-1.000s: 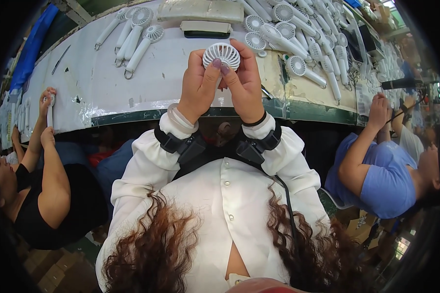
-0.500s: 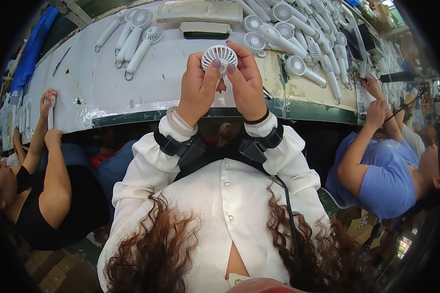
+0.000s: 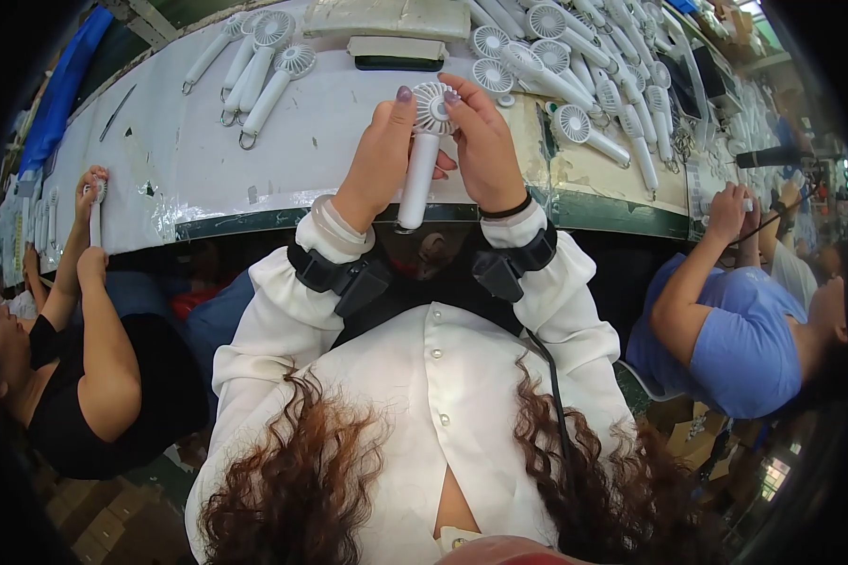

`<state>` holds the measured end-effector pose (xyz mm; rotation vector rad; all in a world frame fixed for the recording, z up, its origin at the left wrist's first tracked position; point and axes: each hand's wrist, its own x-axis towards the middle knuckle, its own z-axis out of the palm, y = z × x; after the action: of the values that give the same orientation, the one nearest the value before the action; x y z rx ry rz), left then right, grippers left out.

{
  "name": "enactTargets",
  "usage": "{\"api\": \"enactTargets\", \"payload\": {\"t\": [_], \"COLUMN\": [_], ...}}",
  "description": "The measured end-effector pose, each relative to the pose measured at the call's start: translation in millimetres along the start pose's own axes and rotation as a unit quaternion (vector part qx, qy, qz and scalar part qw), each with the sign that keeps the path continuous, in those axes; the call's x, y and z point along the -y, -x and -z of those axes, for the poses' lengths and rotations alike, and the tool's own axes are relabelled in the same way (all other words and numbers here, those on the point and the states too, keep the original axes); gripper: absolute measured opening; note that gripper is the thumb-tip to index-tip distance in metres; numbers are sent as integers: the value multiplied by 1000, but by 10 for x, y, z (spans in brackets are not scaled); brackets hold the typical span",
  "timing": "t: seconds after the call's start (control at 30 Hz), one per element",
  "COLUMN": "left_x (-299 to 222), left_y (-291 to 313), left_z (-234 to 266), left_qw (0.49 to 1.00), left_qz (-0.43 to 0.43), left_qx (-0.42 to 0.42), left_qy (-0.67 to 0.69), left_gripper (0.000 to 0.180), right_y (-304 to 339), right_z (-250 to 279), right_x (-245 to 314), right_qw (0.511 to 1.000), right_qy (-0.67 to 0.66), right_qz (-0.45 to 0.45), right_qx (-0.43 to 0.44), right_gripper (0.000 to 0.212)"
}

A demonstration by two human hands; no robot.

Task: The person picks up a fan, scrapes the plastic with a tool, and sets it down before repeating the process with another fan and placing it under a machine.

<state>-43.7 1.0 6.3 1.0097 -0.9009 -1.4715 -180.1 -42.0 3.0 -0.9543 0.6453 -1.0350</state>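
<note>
Between my hands is a white handheld fan (image 3: 425, 165), its round slatted head away from me and its handle slanting down toward the table's near edge. My left hand (image 3: 383, 160) grips the fan from the left, thumb up along the side of the head. From the right, my right hand (image 3: 485, 141) holds the head, its thumb resting on the grille. Behind the handle a few fingertips show; the other fingers are hidden by the fan and palms.
A large pile of white handheld fans (image 3: 575, 66) covers the table's right side. Several more fans (image 3: 271, 80) lie at the left, near a thin pointed tool (image 3: 116, 113). A dark-based pad (image 3: 398, 55) lies ahead. Co-workers sit at both sides, one holding a fan (image 3: 96, 212).
The fan's handle has swung into view, pointing down toward me. My right thumb has shifted onto the grille. At the right, the co-worker's hands have drawn back from the pile.
</note>
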Motion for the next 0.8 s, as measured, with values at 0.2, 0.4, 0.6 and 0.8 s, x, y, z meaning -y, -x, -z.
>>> {"api": "enactTargets", "payload": {"t": [0.2,0.4,0.6,0.8], "left_x": [2,-118,-31,-43], "left_y": [-29,140,239,234], "left_z": [-8,-120,-39,-61], "left_qw": [999,996,991,997], "left_qz": [30,72,16,28], "left_qx": [22,22,64,57], "left_qy": [6,44,-120,-47], "left_gripper": [50,42,37,37], "right_y": [-28,-101,-190,-211], "right_z": [74,155,150,168], "right_x": [-2,2,59,94], "right_qw": [999,999,999,1000], "right_qy": [-9,9,-17,3], "right_qz": [-36,14,1,-22], "right_qx": [2,-32,-30,-13], "right_gripper": [35,36,34,37]}}
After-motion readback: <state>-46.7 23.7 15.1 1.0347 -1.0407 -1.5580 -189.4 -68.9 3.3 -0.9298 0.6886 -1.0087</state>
